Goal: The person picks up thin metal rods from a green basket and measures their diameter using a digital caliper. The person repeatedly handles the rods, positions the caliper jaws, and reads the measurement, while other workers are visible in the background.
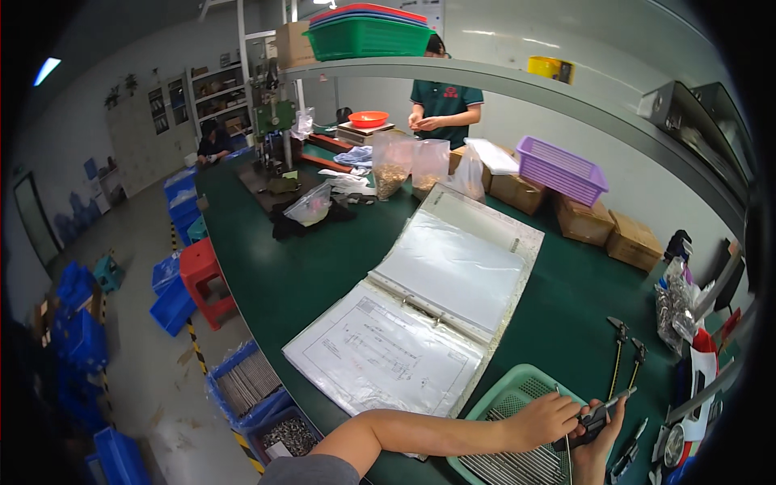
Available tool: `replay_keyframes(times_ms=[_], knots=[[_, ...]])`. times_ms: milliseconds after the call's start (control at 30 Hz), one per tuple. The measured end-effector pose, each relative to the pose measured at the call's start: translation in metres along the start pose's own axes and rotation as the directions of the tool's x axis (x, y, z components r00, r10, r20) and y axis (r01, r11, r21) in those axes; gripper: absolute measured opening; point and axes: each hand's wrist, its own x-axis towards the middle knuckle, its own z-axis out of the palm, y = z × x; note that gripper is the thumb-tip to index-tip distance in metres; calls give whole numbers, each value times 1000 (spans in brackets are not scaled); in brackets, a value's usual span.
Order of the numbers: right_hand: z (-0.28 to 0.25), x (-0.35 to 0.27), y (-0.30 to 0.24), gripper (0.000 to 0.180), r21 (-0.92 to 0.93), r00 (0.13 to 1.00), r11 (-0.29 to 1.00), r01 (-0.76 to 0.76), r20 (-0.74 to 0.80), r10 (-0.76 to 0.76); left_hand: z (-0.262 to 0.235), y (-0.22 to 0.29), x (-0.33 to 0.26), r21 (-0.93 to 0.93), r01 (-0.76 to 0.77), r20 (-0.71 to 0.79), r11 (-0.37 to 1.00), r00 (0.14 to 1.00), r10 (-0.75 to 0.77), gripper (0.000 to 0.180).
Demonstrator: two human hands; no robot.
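Observation:
My left hand reaches across from the left with its fingers closed around a thin metal rod, which stands nearly upright. Right beside it, my right hand is wrapped round a dark hand-held measuring tool with a cylindrical end, which looks like a micrometer. The left fingertips are close to the tool; whether the rod sits in its jaws cannot be made out. Below both hands is a pale green plastic basket holding many thin metal rods, partly hidden by my left forearm.
An open ring binder shows a technical drawing. Calipers lie at the right. A press, bags of small parts, cardboard boxes and a purple basket stand farther back. Another person works across the table.

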Motion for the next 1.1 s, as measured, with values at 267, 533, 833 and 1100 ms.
replay_keyframes(times_ms=[267, 533, 833, 1100], knots=[[2, -2, -6, 49, -2, 996, 996, -84, 15, 84, -2, -2, -1, 41, -39, -48, 998, 998, 41, 8], [-7, 4, -12, 48, 27, 988, 988, -155, 12, 154, -5, -2, 1, 66, -28, -32, 997, 999, 30, 7], [-11, 13, -9, 51, -19, 998, 998, -65, -28, 64, -9, -9, 6, -546, 449, 20, 707, 851, -524, 9], [-16, 16, -8, 54, -30, 993, 994, -102, 52, 104, 6, -18, -5, -744, 607, 635, -280, 510, -580, 16]])
